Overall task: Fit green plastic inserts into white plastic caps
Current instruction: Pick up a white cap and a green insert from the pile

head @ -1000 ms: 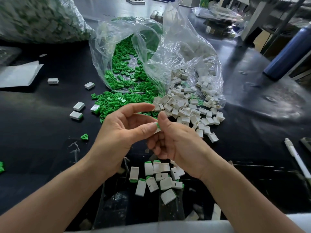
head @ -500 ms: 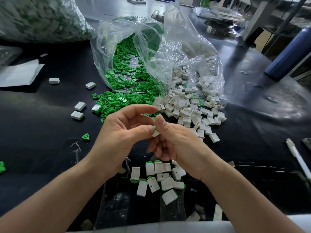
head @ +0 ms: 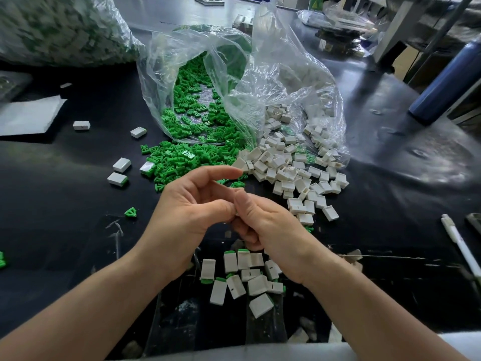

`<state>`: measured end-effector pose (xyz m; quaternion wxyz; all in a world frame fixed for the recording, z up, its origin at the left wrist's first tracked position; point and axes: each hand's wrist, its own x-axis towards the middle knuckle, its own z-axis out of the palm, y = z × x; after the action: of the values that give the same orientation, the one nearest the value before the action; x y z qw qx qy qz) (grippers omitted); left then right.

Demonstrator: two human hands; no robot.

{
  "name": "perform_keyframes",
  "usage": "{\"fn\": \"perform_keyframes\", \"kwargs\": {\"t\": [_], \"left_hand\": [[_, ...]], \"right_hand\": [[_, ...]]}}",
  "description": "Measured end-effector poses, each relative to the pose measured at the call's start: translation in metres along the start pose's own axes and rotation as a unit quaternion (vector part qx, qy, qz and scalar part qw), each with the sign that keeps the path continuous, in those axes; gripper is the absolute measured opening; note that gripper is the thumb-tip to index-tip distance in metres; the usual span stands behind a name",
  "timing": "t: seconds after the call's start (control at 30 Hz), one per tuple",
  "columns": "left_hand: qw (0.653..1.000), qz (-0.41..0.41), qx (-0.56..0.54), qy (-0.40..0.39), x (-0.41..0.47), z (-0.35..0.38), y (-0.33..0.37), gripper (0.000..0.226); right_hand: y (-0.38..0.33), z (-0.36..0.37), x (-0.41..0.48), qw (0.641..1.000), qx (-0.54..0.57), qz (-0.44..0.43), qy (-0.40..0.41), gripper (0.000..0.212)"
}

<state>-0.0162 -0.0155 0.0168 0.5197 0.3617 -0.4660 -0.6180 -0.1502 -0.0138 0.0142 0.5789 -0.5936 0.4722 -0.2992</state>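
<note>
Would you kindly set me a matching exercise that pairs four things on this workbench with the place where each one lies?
Things
1. loose green inserts
2. empty white caps
3. assembled caps
4. white pen

Places
A. far right on the dark table
B. heaped beyond the right hand
C. nearest the person, beneath the wrists
D. heaped beyond the left hand

Pairs: 1-D, 2-B, 3-C, 4-A.
</note>
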Motion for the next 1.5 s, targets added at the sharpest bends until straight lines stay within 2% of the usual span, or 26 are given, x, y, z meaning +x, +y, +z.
{"fn": "perform_keyframes", "kwargs": {"t": [0.27, 0.37, 0.5, 0.8, 0.83, 0.9, 1.0, 1.1, 1.17, 1.3, 1.5], "left_hand": [[1.000, -0.005, 0.015, 0.011, 0.001, -0.002, -0.003, 0.039], [1.000, -0.006, 0.010, 0.015, 0.001, -0.002, -0.004, 0.038], [1.000, -0.012, 0.019, 0.017, 0.001, -0.003, -0.004, 0.040], [1.000, -0.022, 0.019, -0.009, 0.002, -0.003, 0.003, 0.041], [1.000, -0.020, 0.024, -0.005, 0.002, -0.004, 0.004, 0.045], [0.999, -0.014, 0.031, 0.013, 0.002, -0.004, 0.004, 0.039], [0.999, -0.022, 0.038, 0.030, 0.003, -0.004, 0.003, 0.035], [0.998, -0.030, 0.060, 0.016, 0.001, -0.001, 0.003, 0.030], [0.998, -0.035, 0.059, 0.008, -0.001, 0.001, 0.003, 0.027], [0.997, -0.041, 0.060, -0.002, -0.002, 0.000, 0.002, 0.032], [0.997, -0.043, 0.058, -0.022, -0.003, 0.000, 0.005, 0.030]], "right_hand": [[0.004, 0.003, 0.003, 0.998, -0.060, -0.009, 0.020, 0.031], [0.006, 0.003, 0.004, 0.996, -0.080, -0.009, 0.036, 0.040], [0.008, 0.005, 0.005, 0.994, -0.093, -0.026, 0.042, 0.040], [0.003, -0.003, 0.004, 0.998, -0.030, -0.053, 0.025, 0.051], [0.002, -0.004, 0.004, 0.997, -0.043, -0.054, 0.033, 0.056], [0.001, -0.010, 0.005, 0.992, -0.089, -0.058, 0.069, 0.065], [0.002, -0.026, 0.009, 0.967, -0.170, -0.071, 0.174, 0.058], [0.005, -0.043, 0.013, 0.917, -0.284, -0.081, 0.270, 0.025], [0.008, -0.052, 0.015, 0.891, -0.324, -0.083, 0.308, 0.012], [0.011, -0.064, 0.018, 0.857, -0.383, -0.061, 0.340, 0.013], [0.020, -0.063, 0.024, 0.830, -0.461, -0.023, 0.313, 0.023]]}}
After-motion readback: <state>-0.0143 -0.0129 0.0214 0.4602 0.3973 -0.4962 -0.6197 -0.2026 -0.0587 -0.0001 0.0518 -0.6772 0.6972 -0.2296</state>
